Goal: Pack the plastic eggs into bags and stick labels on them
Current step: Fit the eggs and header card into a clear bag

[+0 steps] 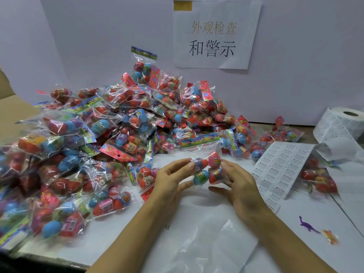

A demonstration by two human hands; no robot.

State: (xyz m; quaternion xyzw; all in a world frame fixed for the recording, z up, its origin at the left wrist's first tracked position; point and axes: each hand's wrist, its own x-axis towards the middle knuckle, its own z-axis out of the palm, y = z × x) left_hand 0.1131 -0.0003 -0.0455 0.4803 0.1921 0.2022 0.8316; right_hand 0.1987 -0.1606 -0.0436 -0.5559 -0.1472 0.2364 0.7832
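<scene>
I see my left hand [173, 179] and right hand [236, 186] pinching the bag of eggs [204, 166] between them; its slick film could slip, dropping it onto the pile [110, 131]

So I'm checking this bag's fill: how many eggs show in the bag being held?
4: orange-tipped egg upper left, pink egg upper right, blue-green egg lower left, red egg lower right. More may hide behind.

Packing and inspection station in a small factory or workshop, white counter [197, 223] heaped with bagged plastic eggs [110, 134], printed Chinese sign [214, 36] on the partition wall, warning-label sheet [279, 166], label roll [342, 127], cardboard carton [13, 115] at left
</scene>
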